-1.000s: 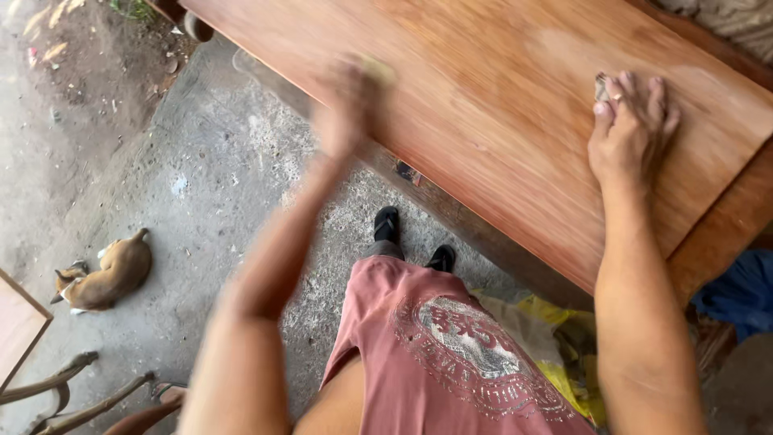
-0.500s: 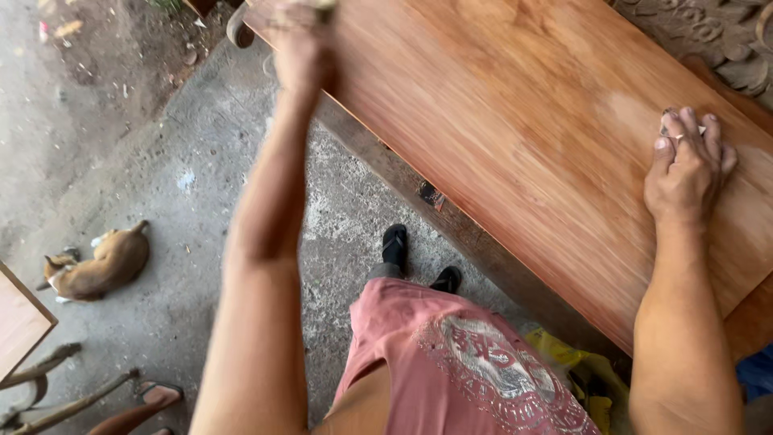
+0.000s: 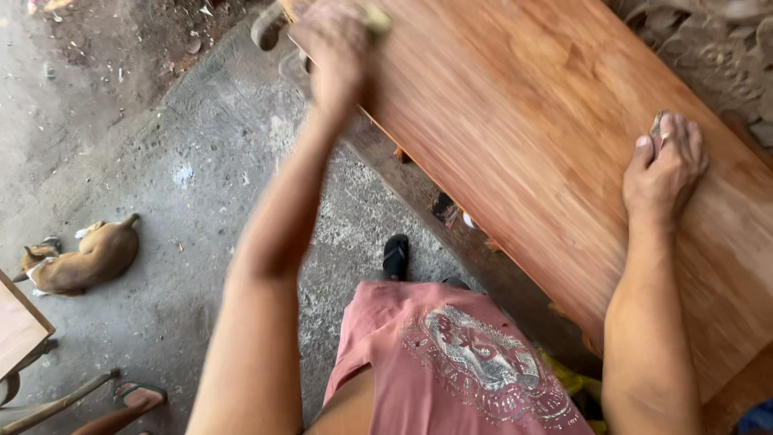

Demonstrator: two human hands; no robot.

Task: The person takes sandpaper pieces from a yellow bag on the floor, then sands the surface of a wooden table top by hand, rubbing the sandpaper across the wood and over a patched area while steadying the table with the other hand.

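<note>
A: What lies at the far left?

B: A dog (image 3: 84, 259) lies curled on the concrete floor (image 3: 201, 177), well apart from the person. A corner of a wooden board (image 3: 18, 330) shows at the left edge below it, and a sandal (image 3: 138, 395) sits near the bottom.

A: And the left hand?

B: The left hand (image 3: 334, 44) reaches out to the near-left corner of the tabletop (image 3: 515, 121). It is blurred. The fingers seem curled round a small pale pad (image 3: 374, 18) that sticks out on the far side of the hand, but the grip cannot be told for sure.

A: What is between the arms?

B: The person's pink shorts (image 3: 451, 362) with a grey print, and dark shoes (image 3: 395, 255) on the floor just beside the near edge of the tabletop.

A: The right hand?

B: The right hand (image 3: 664, 173) rests flat on the tabletop towards its right end. The fingers lie close together and bent down over a small flat piece (image 3: 658, 129), which peeps out past the fingertips and touches the wood. What the piece is cannot be told.
</note>
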